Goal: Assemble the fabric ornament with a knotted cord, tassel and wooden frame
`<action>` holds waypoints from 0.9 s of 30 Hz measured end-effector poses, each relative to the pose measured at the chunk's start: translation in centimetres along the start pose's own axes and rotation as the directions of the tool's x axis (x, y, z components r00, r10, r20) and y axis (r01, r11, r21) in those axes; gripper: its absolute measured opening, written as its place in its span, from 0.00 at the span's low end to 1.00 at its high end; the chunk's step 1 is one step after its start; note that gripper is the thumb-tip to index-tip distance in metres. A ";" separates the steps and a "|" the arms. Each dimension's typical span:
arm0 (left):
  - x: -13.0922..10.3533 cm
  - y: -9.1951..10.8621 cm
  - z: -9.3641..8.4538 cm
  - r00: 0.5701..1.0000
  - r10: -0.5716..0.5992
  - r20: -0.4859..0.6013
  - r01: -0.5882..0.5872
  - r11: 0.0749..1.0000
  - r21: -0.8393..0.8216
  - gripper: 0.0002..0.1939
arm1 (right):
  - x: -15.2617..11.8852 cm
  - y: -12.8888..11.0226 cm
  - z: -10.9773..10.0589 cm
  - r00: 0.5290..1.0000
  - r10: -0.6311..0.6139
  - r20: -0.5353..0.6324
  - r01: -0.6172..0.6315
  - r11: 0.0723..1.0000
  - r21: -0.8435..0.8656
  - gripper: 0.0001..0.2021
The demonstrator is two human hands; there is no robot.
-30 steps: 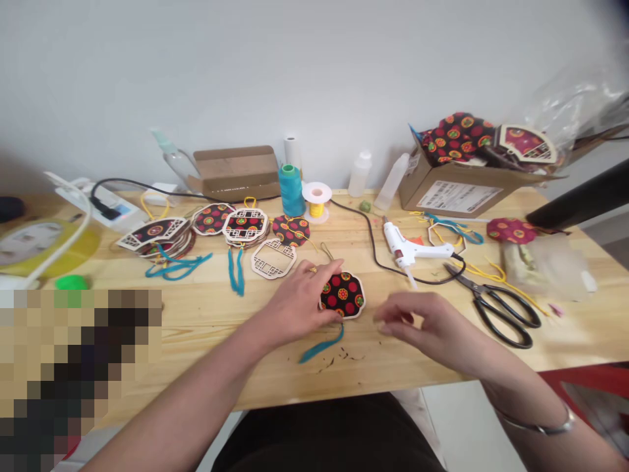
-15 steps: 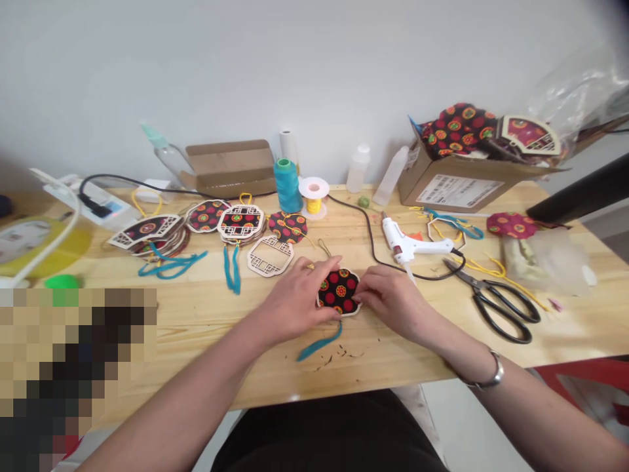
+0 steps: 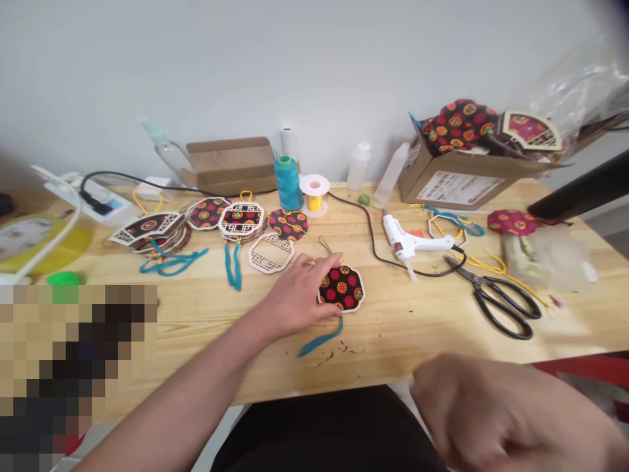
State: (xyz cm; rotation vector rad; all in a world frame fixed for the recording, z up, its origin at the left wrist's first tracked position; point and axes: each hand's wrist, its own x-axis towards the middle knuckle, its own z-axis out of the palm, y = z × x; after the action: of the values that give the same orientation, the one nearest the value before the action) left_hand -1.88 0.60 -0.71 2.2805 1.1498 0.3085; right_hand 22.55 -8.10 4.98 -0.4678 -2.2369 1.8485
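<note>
My left hand (image 3: 304,292) grips the left side of a small scalloped ornament (image 3: 342,288) on the table, thumb at its lower edge and fingers at its upper edge. Dark fabric with red and orange flower prints covers its face inside a pale wooden rim. A teal cord (image 3: 319,339) trails from its bottom, and a thin loop (image 3: 325,244) sticks out at its top. My right hand (image 3: 496,410) is away from the ornament, low at the right over the table's front edge. Motion blurs it and its fingers are mostly hidden.
A white glue gun (image 3: 415,244) and black-handled scissors (image 3: 501,298) lie right. An openwork wooden frame (image 3: 271,254) and finished ornaments (image 3: 240,220) lie left. Behind stand a teal thread cone (image 3: 288,183), a yellow spool (image 3: 314,202) and a cardboard box (image 3: 459,183). Dark scraps lie in front.
My right hand has left the ornament's right edge and swung down and right toward my body. My left hand keeps its hold on the ornament, which has barely moved.
</note>
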 end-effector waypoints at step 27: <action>0.1 0.1 0.0 1.000 -0.024 0.009 0.024 1.000 -0.010 0.43 | 3.4 1.5 -2.3 0.890 0.279 -0.360 -0.342 0.931 -0.124 0.07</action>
State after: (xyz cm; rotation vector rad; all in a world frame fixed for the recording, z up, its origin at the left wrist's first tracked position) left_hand -1.80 0.66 -0.66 2.2550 1.1679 0.2948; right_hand 20.36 -4.50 3.77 -1.1471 -2.1958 1.5402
